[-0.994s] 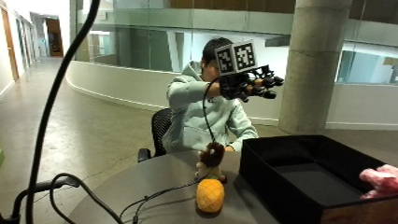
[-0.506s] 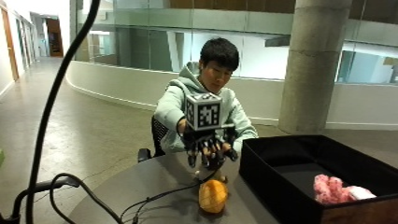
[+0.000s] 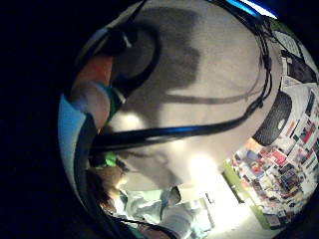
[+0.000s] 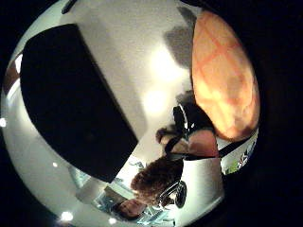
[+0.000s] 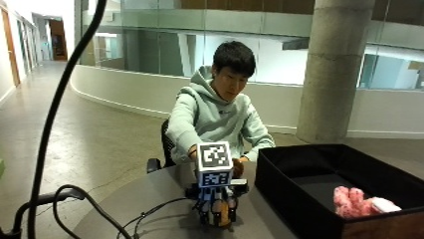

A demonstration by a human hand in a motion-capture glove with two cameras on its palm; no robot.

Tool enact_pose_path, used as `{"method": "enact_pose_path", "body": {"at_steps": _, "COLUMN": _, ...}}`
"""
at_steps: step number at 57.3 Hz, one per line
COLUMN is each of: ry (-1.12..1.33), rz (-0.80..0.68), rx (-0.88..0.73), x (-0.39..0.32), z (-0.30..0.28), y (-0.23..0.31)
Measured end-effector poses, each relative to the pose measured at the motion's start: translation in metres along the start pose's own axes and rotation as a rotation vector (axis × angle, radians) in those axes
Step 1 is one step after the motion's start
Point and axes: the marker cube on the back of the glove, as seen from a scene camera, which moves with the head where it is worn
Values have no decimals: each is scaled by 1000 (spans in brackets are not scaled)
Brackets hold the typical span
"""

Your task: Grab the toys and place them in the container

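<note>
In the outside view my gloved right hand (image 5: pixel 215 206) is down on the table (image 5: pixel 126 221), fingers pointing downward and curled around the orange toy (image 5: pixel 224 215), which shows between them. That orange toy (image 4: pixel 222 80), with its criss-cross pattern, sits very close to the palm. A brown curly-haired doll (image 4: pixel 156 177) stands on the table just behind it; in the outside view it is mostly hidden behind the hand. The black container (image 5: pixel 291 199) stands right of the hand, and a pink plush toy (image 5: pixel 354 201) lies inside it.
Black cables (image 5: pixel 152 214) snake over the table left of the hand, and a cable (image 3: pixel 174 132) also crosses the little finger side view. A thick black cable (image 5: pixel 59 109) hangs near the camera. The person sits behind the table.
The hand has come down from above the container, where the pink toy landed, to the orange toy, and its fingers now reach around it.
</note>
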Motion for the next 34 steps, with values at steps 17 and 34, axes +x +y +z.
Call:
{"method": "enact_pose_path", "body": {"at_steps": 17, "ry": 107, "rz": -107, "rx": 185, "x": -6, "z": -2, "y": 1}}
{"method": "enact_pose_path", "body": {"at_steps": 34, "ry": 24, "rz": -269, "rx": 260, "x": -41, "z": -57, "y": 70}}
